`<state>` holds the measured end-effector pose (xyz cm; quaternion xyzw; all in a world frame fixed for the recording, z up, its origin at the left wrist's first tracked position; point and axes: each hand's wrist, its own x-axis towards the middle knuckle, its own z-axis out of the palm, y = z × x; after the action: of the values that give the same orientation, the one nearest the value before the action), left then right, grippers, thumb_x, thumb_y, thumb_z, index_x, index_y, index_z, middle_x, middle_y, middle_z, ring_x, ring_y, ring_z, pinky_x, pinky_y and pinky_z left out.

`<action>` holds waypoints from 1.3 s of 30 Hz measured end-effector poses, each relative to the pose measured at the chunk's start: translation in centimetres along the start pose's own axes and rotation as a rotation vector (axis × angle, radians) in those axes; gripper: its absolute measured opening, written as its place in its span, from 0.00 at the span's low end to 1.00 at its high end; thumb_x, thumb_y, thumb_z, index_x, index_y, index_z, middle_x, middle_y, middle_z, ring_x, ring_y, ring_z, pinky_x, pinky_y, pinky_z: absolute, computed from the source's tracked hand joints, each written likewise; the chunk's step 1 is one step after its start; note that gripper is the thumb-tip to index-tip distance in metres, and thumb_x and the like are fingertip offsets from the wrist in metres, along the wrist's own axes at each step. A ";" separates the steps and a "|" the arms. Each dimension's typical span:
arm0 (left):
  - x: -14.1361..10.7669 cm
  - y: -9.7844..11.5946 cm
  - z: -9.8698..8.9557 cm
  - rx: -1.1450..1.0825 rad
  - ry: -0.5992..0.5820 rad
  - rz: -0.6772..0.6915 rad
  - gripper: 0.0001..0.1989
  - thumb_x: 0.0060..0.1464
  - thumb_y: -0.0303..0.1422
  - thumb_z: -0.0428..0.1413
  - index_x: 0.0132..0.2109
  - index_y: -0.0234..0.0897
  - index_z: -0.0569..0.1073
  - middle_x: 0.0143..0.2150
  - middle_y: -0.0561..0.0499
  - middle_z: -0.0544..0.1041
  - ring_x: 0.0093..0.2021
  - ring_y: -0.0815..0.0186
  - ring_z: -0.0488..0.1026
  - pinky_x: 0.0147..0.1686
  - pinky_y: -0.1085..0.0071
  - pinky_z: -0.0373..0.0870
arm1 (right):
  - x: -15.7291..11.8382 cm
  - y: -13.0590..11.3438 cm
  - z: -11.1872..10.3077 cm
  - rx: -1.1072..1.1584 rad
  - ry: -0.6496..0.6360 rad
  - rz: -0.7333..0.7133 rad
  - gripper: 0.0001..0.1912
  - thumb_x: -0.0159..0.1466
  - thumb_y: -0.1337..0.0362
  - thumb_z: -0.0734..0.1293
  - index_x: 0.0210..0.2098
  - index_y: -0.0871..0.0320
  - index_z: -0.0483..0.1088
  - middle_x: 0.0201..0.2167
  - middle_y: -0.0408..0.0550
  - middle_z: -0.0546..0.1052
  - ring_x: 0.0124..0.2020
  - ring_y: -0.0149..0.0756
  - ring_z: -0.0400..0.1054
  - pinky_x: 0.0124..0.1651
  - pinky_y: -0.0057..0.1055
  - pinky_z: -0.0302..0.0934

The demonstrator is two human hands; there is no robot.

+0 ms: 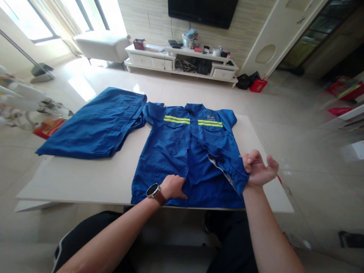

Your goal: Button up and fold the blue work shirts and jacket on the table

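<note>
In the head view, a blue cloth jacket [196, 167] with yellow-and-grey chest bands lies front up at the centre of the smooth white desk [85, 182], its collar toward 12 o'clock and hem toward 6. Its body looks largely laid out. Whether the sleeves are short or tucked under cannot be told. The front is not closed: the panel on the 4 o'clock side is folded back, showing its underside and the blue inside of the back.

The left hand [173, 186], its wrist in a round watch [153, 190] with a brown strap, rests on the other panel near the hem, thumb apart from the fingers. The right hand [260, 168], at 4 o'clock, is turned palm up and seems to pinch the raised panel's edge, though the exact grip is partly hidden.

At 10 o'clock, a folded blue cloth garment [93, 125] appears already set aside, one corner seeming to jut past the desk's edge.

The jacket fills the desk from the far edge to the near one, leaving little room at 12 or 6 o'clock. Bare surface lies at 8 o'clock, with a narrower strip at 3.
</note>
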<state>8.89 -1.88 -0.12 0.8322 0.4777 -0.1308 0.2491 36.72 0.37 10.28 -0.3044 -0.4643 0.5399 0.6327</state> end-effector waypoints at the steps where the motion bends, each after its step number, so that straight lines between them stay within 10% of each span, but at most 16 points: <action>1: -0.2 0.5 0.3 0.024 -0.008 0.021 0.28 0.42 0.54 0.68 0.44 0.37 0.79 0.43 0.39 0.83 0.43 0.47 0.81 0.42 0.60 0.76 | 0.1 0.0 -0.2 0.013 0.007 0.013 0.25 0.60 0.40 0.65 0.22 0.54 0.68 0.11 0.40 0.58 0.15 0.31 0.51 0.21 0.28 0.48; 9: -1.5 1.2 -0.3 0.034 -0.073 0.196 0.11 0.47 0.28 0.61 0.40 0.39 0.81 0.41 0.42 0.83 0.43 0.51 0.81 0.42 0.62 0.77 | 0.2 0.2 -0.2 -0.024 0.073 0.038 0.27 0.60 0.39 0.64 0.20 0.55 0.68 0.10 0.41 0.57 0.15 0.29 0.51 0.22 0.29 0.51; 17: -1.9 0.0 -0.9 -0.208 -0.295 0.171 0.10 0.44 0.29 0.64 0.37 0.41 0.83 0.36 0.50 0.84 0.36 0.60 0.80 0.33 0.71 0.72 | -0.3 0.5 1.1 -0.003 0.137 -0.004 0.25 0.63 0.42 0.63 0.20 0.55 0.67 0.11 0.40 0.58 0.16 0.30 0.50 0.23 0.28 0.50; 21: -1.4 -1.6 -2.7 -0.291 -0.164 0.155 0.09 0.54 0.29 0.56 0.38 0.41 0.82 0.35 0.51 0.83 0.36 0.63 0.79 0.37 0.71 0.72 | -2.0 3.1 4.9 -0.121 -0.129 0.162 0.25 0.66 0.45 0.60 0.24 0.56 0.71 0.12 0.39 0.63 0.16 0.29 0.54 0.27 0.29 0.57; 27: -1.0 -3.7 -3.3 -0.113 0.240 -0.102 0.19 0.64 0.33 0.49 0.59 0.37 0.74 0.54 0.38 0.78 0.53 0.52 0.76 0.53 0.59 0.72 | -4.8 8.4 8.3 -0.689 -1.126 0.685 0.11 0.61 0.59 0.70 0.41 0.56 0.80 0.32 0.42 0.81 0.32 0.32 0.73 0.38 0.26 0.63; 35: -0.2 -1.9 -0.3 -0.071 0.053 -0.086 0.35 0.62 0.40 0.56 0.73 0.61 0.56 0.79 0.44 0.44 0.75 0.30 0.41 0.64 0.32 0.55 | -2.6 10.3 6.1 -1.345 -0.563 0.353 0.19 0.69 0.61 0.63 0.56 0.59 0.75 0.59 0.56 0.75 0.61 0.45 0.67 0.63 0.38 0.59; 39: 0.0 -1.6 -0.2 -0.039 0.031 -0.095 0.38 0.61 0.38 0.58 0.74 0.60 0.55 0.79 0.42 0.43 0.75 0.29 0.39 0.64 0.32 0.54 | -3.3 11.4 5.9 -1.624 -0.717 0.499 0.27 0.69 0.59 0.62 0.65 0.61 0.67 0.69 0.63 0.64 0.69 0.54 0.59 0.66 0.47 0.58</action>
<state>7.53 -1.12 -0.40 0.8054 0.5231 -0.1204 0.2516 26.78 -0.83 1.62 -0.5609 -0.7897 0.2311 -0.0914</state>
